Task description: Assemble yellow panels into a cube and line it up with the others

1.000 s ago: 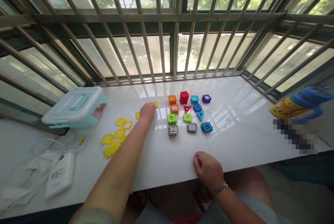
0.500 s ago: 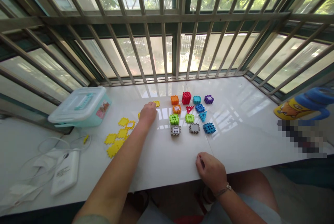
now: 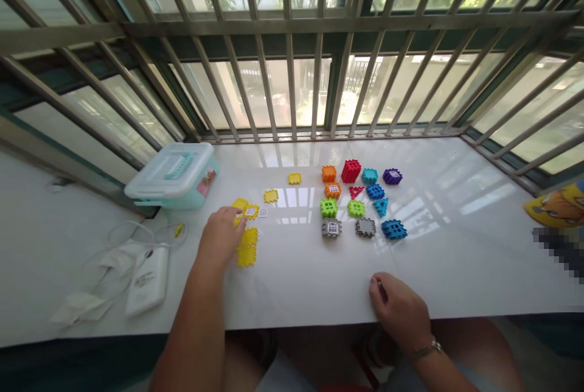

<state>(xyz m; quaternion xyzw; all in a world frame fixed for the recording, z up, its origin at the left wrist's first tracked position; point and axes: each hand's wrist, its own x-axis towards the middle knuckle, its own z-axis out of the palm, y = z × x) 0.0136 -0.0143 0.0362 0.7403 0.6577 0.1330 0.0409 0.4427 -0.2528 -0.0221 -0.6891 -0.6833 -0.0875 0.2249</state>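
My left hand (image 3: 221, 235) is over the group of yellow interlocking tiles on the left, its fingers bent down on a yellow tile (image 3: 238, 219) that they partly hide. Beside the fingertips lies a yellow window tile (image 3: 251, 212), and nearer me are flat yellow tiles (image 3: 247, 255). Two yellow tiles lie apart from the group, one farther off (image 3: 294, 178) and one closer (image 3: 271, 196). My right hand (image 3: 399, 307) rests in a loose fist at the table's front edge, with nothing visible in it.
Sorted stacks stand right of centre: orange (image 3: 329, 173), red (image 3: 351, 171), green (image 3: 328, 207), grey (image 3: 331, 228), blue (image 3: 394, 229) and purple (image 3: 392, 176). A lidded box (image 3: 176, 176), a white power bank (image 3: 146, 280) and cables lie left. A yellow bottle (image 3: 556, 204) is far right.
My left hand has drawn back from the far yellow tile to the yellow group at the left. That far tile stays on the table. The view has turned left; my right hand remains closed.
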